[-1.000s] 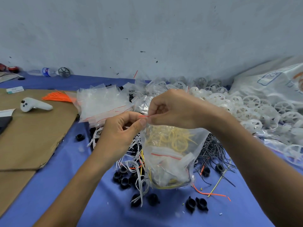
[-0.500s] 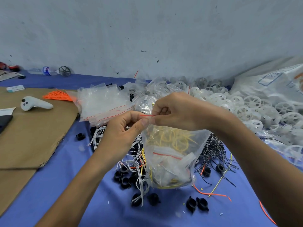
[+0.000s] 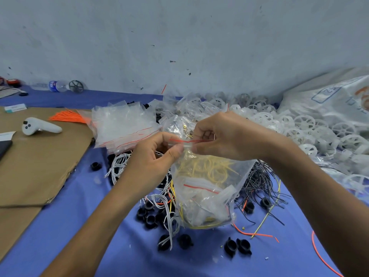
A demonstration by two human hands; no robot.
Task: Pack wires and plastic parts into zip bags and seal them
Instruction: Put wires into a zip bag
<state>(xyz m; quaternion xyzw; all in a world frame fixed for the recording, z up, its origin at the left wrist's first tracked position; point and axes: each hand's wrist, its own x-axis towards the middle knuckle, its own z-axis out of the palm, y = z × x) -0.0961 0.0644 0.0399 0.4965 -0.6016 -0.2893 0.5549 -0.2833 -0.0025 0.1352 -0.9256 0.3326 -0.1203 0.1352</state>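
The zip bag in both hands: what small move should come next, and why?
Probably slide the right hand along the red-lined zip strip, pressing it shut, while the left hand holds its end. Both pinch the top of the zip bag, which holds yellow wires.

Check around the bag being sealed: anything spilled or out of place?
Yes. Small black plastic caps and a loose orange wire lie scattered on the blue tablecloth in front of the clear zip bag. A clear plastic bottle lies on its side by the wall.
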